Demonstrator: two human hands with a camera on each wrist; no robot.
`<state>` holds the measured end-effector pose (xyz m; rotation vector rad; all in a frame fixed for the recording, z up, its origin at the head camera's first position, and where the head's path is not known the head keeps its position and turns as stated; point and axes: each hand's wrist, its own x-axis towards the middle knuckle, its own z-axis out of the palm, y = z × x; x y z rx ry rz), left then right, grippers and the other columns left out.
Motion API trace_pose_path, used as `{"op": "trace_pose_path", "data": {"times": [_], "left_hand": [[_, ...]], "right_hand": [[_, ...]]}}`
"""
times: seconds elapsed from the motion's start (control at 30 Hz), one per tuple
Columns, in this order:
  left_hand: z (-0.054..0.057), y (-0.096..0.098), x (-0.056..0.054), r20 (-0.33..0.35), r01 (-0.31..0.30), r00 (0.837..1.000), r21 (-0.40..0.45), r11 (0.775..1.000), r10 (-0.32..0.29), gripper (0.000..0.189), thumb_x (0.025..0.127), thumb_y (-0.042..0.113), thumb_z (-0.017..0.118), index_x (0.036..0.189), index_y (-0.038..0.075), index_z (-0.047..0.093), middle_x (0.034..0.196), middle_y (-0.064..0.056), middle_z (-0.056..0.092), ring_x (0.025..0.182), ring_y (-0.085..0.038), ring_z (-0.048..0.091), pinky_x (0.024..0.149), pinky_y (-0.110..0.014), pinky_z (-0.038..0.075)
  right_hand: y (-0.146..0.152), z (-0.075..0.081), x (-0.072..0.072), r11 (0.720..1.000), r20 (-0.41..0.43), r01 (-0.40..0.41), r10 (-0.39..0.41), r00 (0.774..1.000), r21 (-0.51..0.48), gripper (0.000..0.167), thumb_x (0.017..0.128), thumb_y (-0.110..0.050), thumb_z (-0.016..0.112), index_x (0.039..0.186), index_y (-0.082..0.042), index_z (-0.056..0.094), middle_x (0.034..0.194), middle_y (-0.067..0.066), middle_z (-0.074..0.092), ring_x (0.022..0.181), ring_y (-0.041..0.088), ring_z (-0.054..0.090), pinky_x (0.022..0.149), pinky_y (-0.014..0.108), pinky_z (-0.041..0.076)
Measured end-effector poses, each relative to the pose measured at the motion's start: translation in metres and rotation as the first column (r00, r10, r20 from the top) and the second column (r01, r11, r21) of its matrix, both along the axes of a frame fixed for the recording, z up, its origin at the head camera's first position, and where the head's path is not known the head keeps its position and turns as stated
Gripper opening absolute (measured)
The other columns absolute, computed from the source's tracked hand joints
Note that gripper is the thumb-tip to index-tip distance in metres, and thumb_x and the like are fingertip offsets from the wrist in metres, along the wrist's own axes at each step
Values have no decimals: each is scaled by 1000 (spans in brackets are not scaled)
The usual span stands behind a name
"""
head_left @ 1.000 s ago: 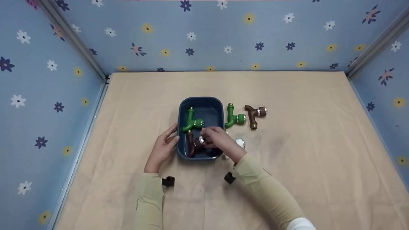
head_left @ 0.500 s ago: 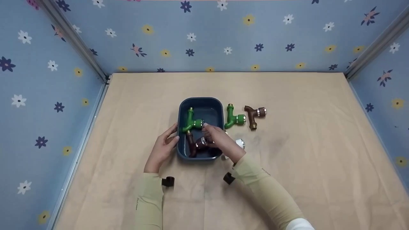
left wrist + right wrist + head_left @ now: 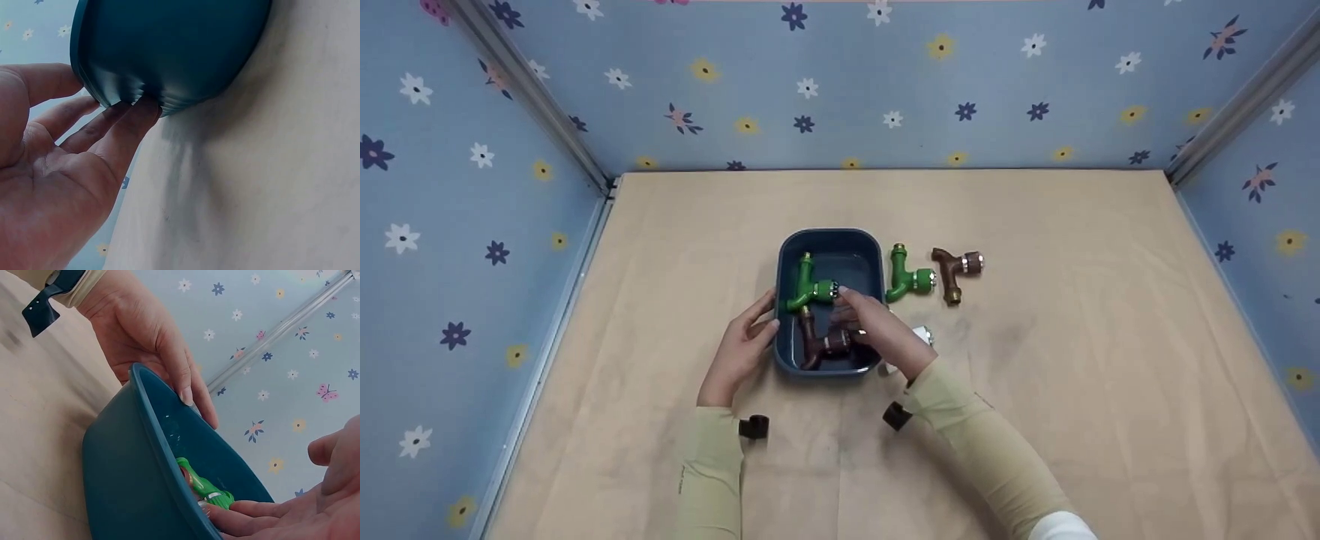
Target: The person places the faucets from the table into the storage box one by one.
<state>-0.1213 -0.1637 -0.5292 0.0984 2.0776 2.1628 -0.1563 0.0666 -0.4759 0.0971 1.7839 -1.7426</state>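
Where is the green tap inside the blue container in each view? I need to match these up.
Head: left of centre, the green tap lies along the left side of the blue container.
Left wrist: not in it; only the container's outside shows.
Right wrist: below centre, inside the container, by the right hand.
Shared landmark: the blue container, in all three views.
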Motion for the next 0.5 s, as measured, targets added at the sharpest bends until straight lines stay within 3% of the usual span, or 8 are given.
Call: {"op": "trace_pose_path", "data": {"times": [0.13,0.5], "left_hand": [[0,1,0,39,1,999,9,1000,-1,53,99,4,50,149,12,33,151,-12,33,129,-34,43,98,-41,43],[-1,0,0,21,1,1000,15,1000,-1,53,99,3,50,149,9,34,150,-14,34,128,-35,43,100,-42,42]], "right_hand": [[0,0,0,1000,5,4,-4,1000,-11,56,103,-41,34,131,7,44,129,25,54,120,33,51,101,45,38],[1,-2,2,998,-22,25,-27,999,-66,53,104,-37,36,128,9,46,129,26,52,122,37,49,103,43,37]]}}
